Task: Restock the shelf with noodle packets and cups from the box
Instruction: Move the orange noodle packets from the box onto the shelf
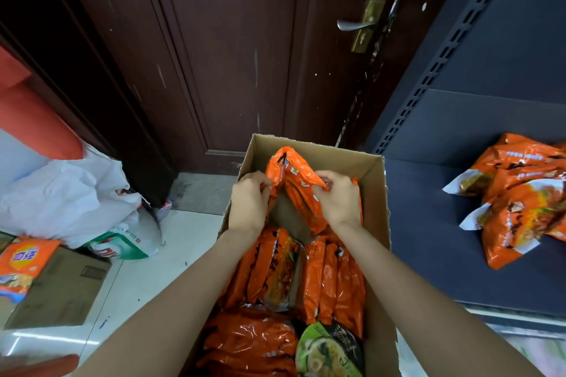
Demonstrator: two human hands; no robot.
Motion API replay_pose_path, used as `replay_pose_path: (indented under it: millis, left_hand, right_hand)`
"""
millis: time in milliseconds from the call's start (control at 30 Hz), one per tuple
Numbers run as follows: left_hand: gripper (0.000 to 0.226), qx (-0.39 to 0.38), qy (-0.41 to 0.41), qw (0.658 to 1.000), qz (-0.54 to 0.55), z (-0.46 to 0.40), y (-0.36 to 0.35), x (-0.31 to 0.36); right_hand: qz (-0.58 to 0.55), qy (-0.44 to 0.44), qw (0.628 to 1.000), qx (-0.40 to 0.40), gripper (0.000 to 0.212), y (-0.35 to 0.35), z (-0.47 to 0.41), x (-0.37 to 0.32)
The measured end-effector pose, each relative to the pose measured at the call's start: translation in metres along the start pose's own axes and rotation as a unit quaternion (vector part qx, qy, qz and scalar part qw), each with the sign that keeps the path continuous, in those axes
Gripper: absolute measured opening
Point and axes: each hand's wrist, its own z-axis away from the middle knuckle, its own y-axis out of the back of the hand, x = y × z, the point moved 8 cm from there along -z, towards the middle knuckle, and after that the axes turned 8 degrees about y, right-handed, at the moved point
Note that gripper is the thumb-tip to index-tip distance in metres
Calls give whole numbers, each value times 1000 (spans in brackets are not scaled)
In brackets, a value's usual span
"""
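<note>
Head view looks down on orange noodle packets [301,193] lifted at the far end of the cardboard box [378,193]. Both hands grip them: the left hand [249,202] pinches the left edge with curled fingers, and the right hand [340,199] clenches the right edge. More orange packets [333,278] stand packed in the box below, and a green noodle cup [329,352] lies at its near end. To the right, a pile of packets [517,202] lies on the dark shelf [428,208]. A white plastic bag [70,199] sits on the floor left of the box.
</note>
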Motion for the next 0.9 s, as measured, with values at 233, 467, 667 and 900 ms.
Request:
replay_pose_path:
  millis: [233,467,667,900]
  left_hand:
    - [11,76,-46,994,65,31,55,57]
    - [10,98,-126,979,128,78,63,155]
    - [10,69,-145,971,175,140,19,231]
    - [7,17,-134,976,172,183,-59,276]
  right_hand:
    - [-30,27,997,63,23,76,11,-36]
    - [-101,49,983,146,16,182,40,-29]
    - [-122,60,974,182,17,277,81,27]
    - [-64,20,975,212,23,357,126,105]
